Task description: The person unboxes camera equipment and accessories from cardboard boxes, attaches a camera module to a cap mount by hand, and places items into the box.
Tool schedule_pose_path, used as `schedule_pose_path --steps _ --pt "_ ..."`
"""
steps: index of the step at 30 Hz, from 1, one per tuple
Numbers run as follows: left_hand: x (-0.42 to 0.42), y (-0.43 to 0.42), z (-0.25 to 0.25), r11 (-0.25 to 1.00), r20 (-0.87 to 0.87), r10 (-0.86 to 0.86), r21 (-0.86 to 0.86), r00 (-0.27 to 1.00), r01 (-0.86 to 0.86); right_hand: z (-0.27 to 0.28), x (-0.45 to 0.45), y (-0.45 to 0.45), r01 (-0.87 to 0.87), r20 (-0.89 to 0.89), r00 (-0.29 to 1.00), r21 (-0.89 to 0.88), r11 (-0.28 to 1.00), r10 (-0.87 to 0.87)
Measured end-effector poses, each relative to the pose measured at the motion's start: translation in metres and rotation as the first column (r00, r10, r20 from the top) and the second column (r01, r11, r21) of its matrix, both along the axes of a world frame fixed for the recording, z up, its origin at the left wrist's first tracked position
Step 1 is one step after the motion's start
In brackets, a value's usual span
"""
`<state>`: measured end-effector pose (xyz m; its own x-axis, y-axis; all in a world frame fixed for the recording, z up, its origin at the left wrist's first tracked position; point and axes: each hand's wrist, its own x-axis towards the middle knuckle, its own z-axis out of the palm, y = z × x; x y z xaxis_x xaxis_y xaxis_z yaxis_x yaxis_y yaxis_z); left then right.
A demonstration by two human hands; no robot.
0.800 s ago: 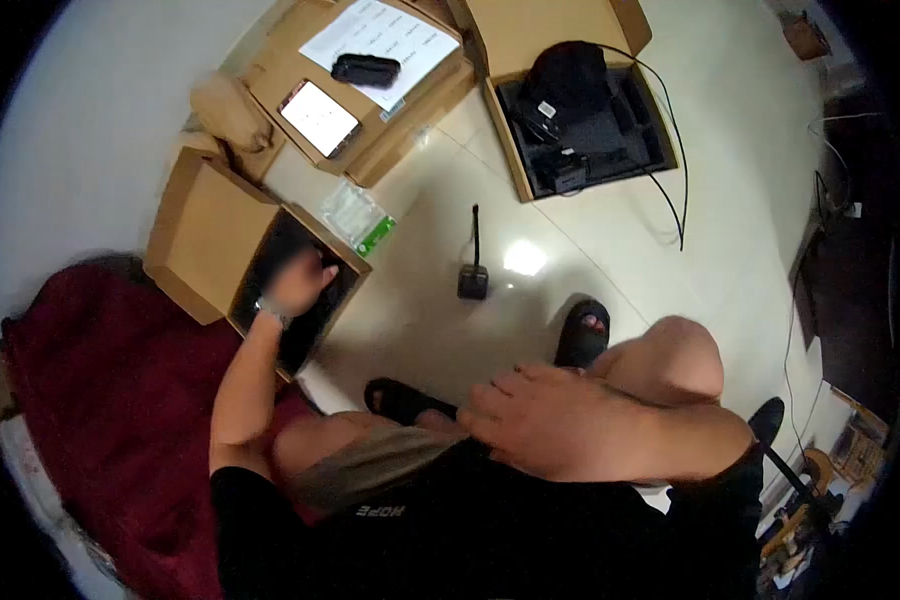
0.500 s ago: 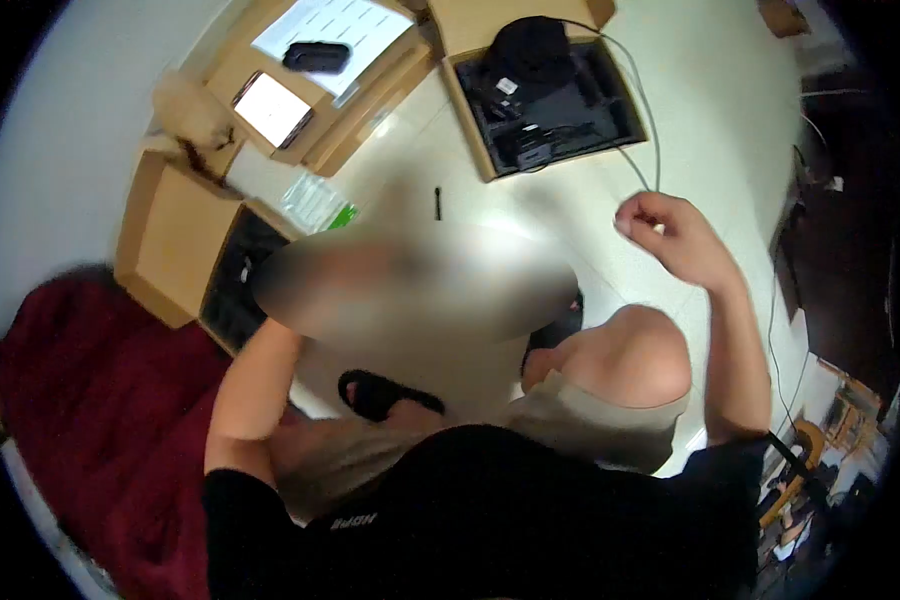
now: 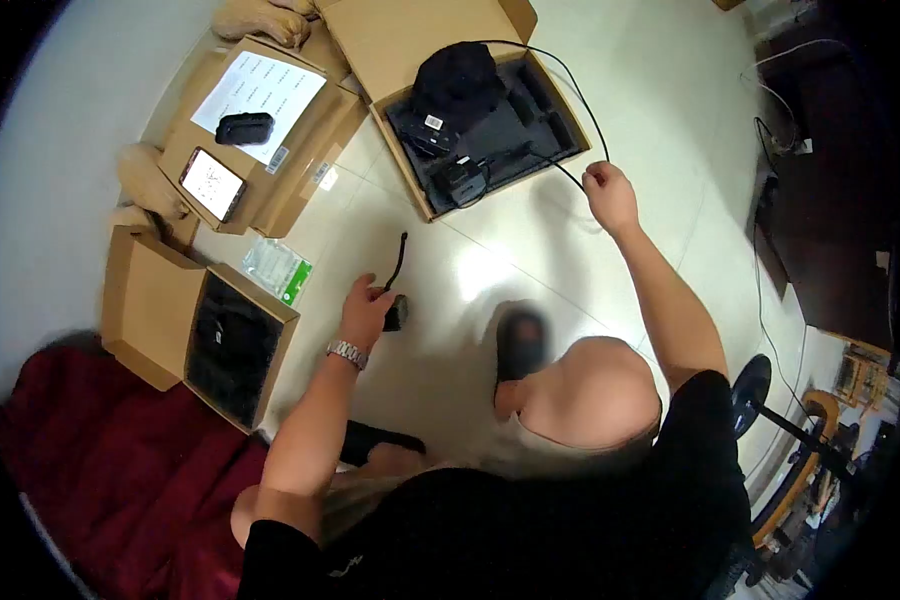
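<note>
Box (image 3: pixel 410 45) with dark foam (image 3: pixel 520 115) lies open at upper centre. A black cable (image 3: pixel 576 87) arches toward the upper right, pinched by the right hand (image 3: pixel 611 197). Left of centre, the left hand (image 3: pixel 367 314) curls beside a small black block (image 3: pixel 399 314); whether it grips cannot be told.

Appears to be a home: shows glossy tiled floor (image 3: pixel 660 90), maroon cloth (image 3: pixel 120 480), slipper (image 3: pixel 505 345) on foot, squash-like produce (image 3: pixel 150 180) near pale wall (image 3: pixel 60 200).

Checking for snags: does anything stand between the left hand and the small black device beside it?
Nothing visible does: the left hand is right at the black device, though its grip is unclear. The black cable at the right hand lies well aside.
</note>
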<state>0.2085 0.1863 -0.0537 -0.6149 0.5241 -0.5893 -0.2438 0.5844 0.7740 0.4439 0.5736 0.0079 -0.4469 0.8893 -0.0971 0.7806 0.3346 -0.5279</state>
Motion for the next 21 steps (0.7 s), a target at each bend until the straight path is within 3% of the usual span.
schedule_pose_path --steps 1,3,6,7,9,11,13,15,16,17,19,20,21 --pt "-0.001 0.001 0.003 1.0 0.026 0.02 0.014 0.999 -0.021 -0.001 -0.013 0.005 -0.033 0.058 0.998 0.027 0.999 0.032" --pt "-0.002 0.006 0.012 0.999 0.048 0.047 0.023 0.998 -0.048 0.01 -0.043 0.009 -0.27 0.146 0.947 -0.125 0.955 0.287" --pt "0.003 0.012 0.026 0.995 0.044 0.095 -0.001 0.994 -0.095 0.012 -0.099 0.013 -0.675 0.222 0.713 -0.039 0.737 0.665" --pt "0.004 0.013 0.027 0.995 0.071 0.099 0.008 0.993 -0.1 0.016 -0.12 0.01 -0.681 0.216 0.709 -0.042 0.731 0.672" --pt "0.005 0.011 0.024 0.994 0.101 0.107 0.011 0.989 -0.108 0.03 -0.151 0.008 -0.675 0.241 0.654 -0.242 0.697 0.717" --pt "0.008 0.002 0.015 0.981 0.166 0.101 0.15 0.981 -0.126 -0.008 -0.162 0.028 -0.64 0.285 0.685 -0.205 0.741 0.67" --pt "0.012 0.002 0.022 0.974 0.112 0.113 0.181 0.987 -0.132 -0.032 -0.167 0.038 -0.612 0.326 0.713 -0.144 0.778 0.621" --pt "0.015 0.009 0.035 0.966 0.057 0.134 0.213 0.989 -0.144 -0.045 -0.17 0.042 -0.55 0.479 0.611 -0.315 0.773 0.63" --pt "0.018 0.012 0.043 0.949 0.057 0.176 0.257 0.983 -0.184 -0.05 -0.177 0.038 -0.608 0.517 0.506 -0.355 0.711 0.691" --pt "0.02 0.016 0.051 0.927 0.059 0.216 0.301 0.975 -0.223 -0.053 -0.18 0.035 -0.61 0.517 0.5 -0.36 0.706 0.695" --pt "0.017 0.022 0.071 0.944 0.008 0.185 0.278 0.983 -0.18 -0.025 -0.193 0.009 -0.598 0.521 0.581 -0.248 0.762 0.625" --pt "0.016 0.025 0.079 0.958 -0.042 0.148 0.254 0.988 -0.133 -0.021 -0.201 0.001 -0.617 0.395 0.694 -0.104 0.78 0.602" --pt "0.016 0.027 0.087 0.959 -0.043 0.151 0.247 0.988 -0.136 -0.03 -0.21 -0.004 -0.657 0.294 0.729 0.046 0.752 0.619"
